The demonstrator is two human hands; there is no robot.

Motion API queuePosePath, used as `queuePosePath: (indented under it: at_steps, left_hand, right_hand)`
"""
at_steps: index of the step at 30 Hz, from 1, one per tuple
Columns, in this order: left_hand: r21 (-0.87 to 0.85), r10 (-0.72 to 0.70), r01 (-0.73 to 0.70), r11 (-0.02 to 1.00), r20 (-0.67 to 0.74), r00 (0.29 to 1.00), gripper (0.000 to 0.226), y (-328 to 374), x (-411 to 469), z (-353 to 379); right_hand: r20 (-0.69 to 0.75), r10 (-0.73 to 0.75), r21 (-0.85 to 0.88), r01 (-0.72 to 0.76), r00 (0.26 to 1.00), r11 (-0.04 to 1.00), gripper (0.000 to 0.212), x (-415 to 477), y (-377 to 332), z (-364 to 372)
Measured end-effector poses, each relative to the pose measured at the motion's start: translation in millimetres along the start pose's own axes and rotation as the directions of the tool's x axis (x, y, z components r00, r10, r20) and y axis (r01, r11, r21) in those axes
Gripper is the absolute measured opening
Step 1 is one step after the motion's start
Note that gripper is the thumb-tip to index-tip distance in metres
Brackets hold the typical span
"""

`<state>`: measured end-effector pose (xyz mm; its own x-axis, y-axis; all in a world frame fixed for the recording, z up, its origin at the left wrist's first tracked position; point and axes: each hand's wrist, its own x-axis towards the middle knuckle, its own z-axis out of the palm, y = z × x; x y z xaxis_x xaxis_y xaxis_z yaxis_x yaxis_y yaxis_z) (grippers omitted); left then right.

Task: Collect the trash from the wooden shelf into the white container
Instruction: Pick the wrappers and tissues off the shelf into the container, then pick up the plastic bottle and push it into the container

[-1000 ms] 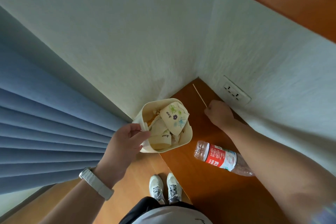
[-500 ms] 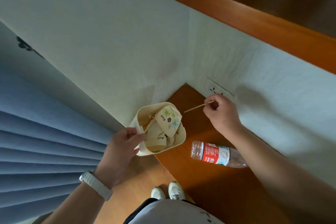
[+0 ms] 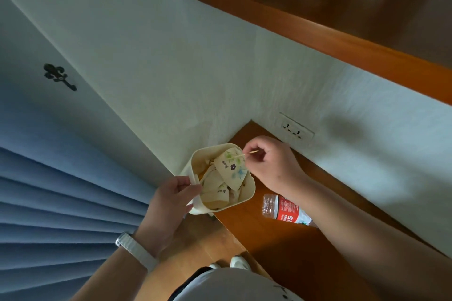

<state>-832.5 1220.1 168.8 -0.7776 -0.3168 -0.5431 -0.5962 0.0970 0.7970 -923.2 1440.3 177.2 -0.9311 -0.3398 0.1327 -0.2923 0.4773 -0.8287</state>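
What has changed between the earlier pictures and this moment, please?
The right hand picked the thin wooden stick up off the wooden shelf near the wall socket and carried it left, over the rim of the white container; it is still pinched, not dropped. The left hand keeps holding the container at the shelf's edge, full of crumpled paper cups. The plastic bottle still lies on the shelf.

- A white container [image 3: 247, 190], filled with crumpled paper cups [image 3: 231, 170], is gripped at centre frame by the left hand [image 3: 171, 199].
- A thin wooden stick [image 3: 247, 154] is pinched by the right hand [image 3: 271, 161] over the container's rim.
- A plastic bottle [image 3: 285, 210] is seen lying on the wooden shelf [image 3: 281, 247], lower right.
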Motion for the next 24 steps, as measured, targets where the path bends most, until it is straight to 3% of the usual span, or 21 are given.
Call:
queuePosePath:
  at_steps: [7, 15, 20, 24]
  left_hand:
    - [0.022, -0.011, 0.011, 1.0, 0.025, 1.0, 0.018, -2, 2, -1]
    - [0.041, -0.011, 0.008, 0.999, 0.065, 0.998, 0.026, -3, 18, 10]
    - [0.034, -0.023, 0.02, 0.999, 0.078, 0.997, 0.024, -2, 29, 22]
    - [0.057, -0.026, 0.021, 0.998, 0.097, 0.995, 0.026, 0, 33, 28]
  right_hand:
    - [0.154, 0.007, -0.137, 0.014, 0.988, 0.991, 0.012, 29, -2, 30]
    - [0.064, -0.031, -0.326, 0.051, 0.997, 0.944, 0.011, 10, 28, 1]
    - [-0.012, 0.159, -0.393, -0.151, 0.987, 0.907, 0.025, -30, 62, -28]
    - [0.064, 0.358, -0.47, -0.288, 0.932, 0.834, 0.041, -68, 93, -41]
